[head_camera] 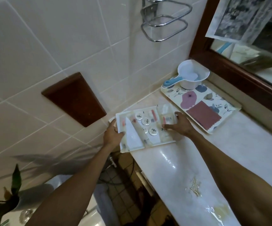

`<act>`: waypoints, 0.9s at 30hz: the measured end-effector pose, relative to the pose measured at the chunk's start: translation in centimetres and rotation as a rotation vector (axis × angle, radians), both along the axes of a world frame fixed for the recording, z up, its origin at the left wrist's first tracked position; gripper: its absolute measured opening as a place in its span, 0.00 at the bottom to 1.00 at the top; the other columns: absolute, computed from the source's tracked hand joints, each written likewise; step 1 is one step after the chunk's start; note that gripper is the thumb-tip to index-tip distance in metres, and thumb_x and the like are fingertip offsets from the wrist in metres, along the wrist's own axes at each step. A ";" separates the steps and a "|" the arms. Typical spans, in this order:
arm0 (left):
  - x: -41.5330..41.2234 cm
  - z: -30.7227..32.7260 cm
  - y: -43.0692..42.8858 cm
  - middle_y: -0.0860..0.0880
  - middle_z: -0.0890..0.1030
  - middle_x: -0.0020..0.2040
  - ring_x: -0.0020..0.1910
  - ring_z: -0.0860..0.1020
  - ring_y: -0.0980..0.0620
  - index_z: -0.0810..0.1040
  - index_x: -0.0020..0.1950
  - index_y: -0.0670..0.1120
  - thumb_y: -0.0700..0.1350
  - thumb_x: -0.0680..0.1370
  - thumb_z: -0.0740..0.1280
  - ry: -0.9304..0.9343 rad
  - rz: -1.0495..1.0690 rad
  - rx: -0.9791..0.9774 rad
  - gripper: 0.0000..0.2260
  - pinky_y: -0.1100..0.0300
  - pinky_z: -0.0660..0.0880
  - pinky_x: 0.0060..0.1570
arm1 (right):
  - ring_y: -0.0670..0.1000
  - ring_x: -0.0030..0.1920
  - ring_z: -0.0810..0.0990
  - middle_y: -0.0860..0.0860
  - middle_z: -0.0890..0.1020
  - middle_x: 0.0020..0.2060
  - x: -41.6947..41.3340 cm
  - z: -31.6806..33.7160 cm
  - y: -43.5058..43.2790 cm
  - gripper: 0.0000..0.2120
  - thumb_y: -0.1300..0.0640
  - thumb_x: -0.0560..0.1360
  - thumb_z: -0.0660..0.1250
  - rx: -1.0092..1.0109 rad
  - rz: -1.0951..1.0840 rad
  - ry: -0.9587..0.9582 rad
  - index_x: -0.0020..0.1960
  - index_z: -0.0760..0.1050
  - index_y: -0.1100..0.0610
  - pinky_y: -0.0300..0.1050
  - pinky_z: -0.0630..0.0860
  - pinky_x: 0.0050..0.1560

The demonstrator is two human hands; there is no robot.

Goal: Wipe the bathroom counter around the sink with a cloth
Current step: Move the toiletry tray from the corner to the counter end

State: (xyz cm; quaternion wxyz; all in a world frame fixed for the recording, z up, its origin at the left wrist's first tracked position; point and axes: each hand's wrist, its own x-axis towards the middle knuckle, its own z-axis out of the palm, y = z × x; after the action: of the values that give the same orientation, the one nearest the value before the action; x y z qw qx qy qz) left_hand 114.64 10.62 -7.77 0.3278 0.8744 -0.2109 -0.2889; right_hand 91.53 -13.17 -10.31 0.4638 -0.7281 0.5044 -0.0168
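- Both hands, left hand point(114, 134) and right hand point(178, 123), grip the white toiletry tray point(145, 129) by its ends.
- Flat maroon cloth point(203, 115) lies at two o'clock, nearer the right, on the floral tray point(169, 93) on the pale surface point(229, 150).

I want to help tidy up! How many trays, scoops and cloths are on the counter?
trays: 2 (white tray, flowery tray)
scoop: 1
cloth: 1
Total: 4
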 end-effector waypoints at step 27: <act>-1.3 -0.2 -1.1 0.44 0.79 0.67 0.62 0.81 0.39 0.72 0.76 0.49 0.43 0.79 0.73 0.244 0.339 -0.062 0.26 0.52 0.83 0.37 | 0.57 0.73 0.67 0.56 0.69 0.73 0.3 1.6 -0.1 0.53 0.59 0.58 0.84 -0.225 0.152 -0.127 0.77 0.61 0.58 0.48 0.65 0.70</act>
State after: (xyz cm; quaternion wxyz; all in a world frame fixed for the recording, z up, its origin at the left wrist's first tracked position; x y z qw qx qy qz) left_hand 113.31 9.49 -7.94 0.4216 0.8454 -0.0283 -0.3268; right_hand 91.85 -13.30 -8.73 0.4104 -0.8090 0.4123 -0.0840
